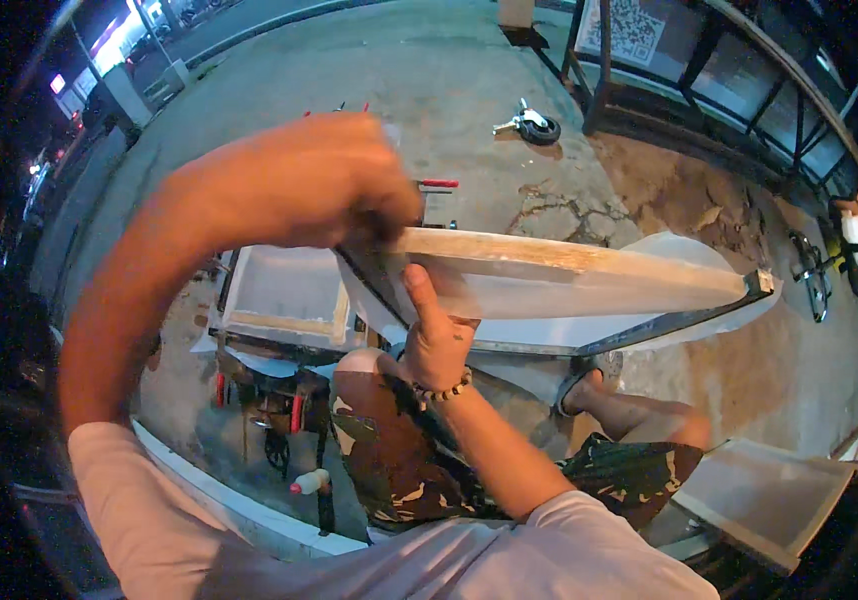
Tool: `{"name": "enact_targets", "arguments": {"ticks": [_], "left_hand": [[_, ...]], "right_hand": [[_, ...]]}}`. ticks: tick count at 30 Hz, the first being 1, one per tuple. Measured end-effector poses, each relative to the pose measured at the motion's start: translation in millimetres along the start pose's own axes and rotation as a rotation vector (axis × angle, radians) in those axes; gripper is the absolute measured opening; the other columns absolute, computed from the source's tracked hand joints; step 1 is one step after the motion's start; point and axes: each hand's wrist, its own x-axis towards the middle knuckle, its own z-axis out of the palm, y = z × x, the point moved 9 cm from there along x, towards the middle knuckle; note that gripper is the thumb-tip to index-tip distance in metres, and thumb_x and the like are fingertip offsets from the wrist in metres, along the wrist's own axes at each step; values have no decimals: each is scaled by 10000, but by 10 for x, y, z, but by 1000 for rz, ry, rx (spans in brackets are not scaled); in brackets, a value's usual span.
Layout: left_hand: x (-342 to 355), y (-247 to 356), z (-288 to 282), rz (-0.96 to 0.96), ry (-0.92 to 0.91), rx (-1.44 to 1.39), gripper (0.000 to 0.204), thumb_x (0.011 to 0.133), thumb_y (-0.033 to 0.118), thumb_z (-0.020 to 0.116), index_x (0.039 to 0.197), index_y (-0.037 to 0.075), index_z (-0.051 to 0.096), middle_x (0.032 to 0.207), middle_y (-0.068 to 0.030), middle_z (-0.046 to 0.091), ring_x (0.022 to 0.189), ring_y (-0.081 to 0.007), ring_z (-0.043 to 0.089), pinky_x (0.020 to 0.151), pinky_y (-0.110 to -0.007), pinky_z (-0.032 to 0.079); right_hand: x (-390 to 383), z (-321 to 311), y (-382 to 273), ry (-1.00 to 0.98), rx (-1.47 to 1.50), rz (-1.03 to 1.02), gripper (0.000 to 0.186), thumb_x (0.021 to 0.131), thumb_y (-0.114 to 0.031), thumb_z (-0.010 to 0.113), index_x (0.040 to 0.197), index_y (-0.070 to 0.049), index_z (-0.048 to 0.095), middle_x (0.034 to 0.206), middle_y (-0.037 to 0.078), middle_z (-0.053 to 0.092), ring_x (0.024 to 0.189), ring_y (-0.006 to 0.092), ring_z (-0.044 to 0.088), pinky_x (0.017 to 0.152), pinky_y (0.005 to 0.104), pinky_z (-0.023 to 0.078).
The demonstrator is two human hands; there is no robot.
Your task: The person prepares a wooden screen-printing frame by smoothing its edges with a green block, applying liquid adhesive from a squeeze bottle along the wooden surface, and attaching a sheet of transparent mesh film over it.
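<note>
A frame with a pale wooden bar (559, 257), dark edge pieces and a whitish sheet (559, 298) is tilted up in front of me. My right hand (439, 335), wearing a beaded bracelet, grips its left part, the thumb pointing up against the sheet. Some of that hand's fingers are hidden. Over the frame's upper left corner, my left hand (364, 180) is bent down with curled fingers, blurred by motion. Whatever it holds there cannot be made out. Beyond the left corner, a second wooden frame with a pale panel (284, 287) lies on a dark stand.
A caster wheel (537, 127) lies on the concrete floor (429, 75). At lower right rests another framed panel (774, 495). Red-handled tools (439, 184) lie beyond the frame. Below the stand is a white bottle (311, 481). A dark metal structure (719, 90) stands at far right.
</note>
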Motion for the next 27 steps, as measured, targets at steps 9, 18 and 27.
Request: {"name": "enact_targets", "arguments": {"ticks": [9, 18, 27], "left_hand": [[509, 339, -2, 282, 308, -253, 260, 608, 28, 639, 868, 46, 649, 929, -106, 678, 898, -319, 635, 822, -435, 488], [947, 22, -253, 28, 357, -629, 154, 707, -52, 657, 837, 31, 663, 897, -89, 702, 876, -217, 658, 821, -352, 512], [2907, 451, -108, 120, 327, -675, 199, 705, -21, 710, 892, 5, 650, 816, -62, 677, 730, -138, 608, 661, -304, 483]], "right_hand": [[-244, -99, -79, -295, -1086, -642, 253, 885, -85, 592, 1122, 0, 580, 1099, 106, 636, 1019, 192, 602, 935, 353, 446], [108, -1785, -969, 235, 411, -295, 329, 885, -166, 599, 1167, -23, 506, 1069, 105, 589, 996, 242, 568, 916, 402, 456], [412, -2238, -2176, 406, 466, -123, 390, 941, -414, 438, 1103, -69, 518, 1024, 90, 604, 898, 196, 571, 760, 349, 478]]}}
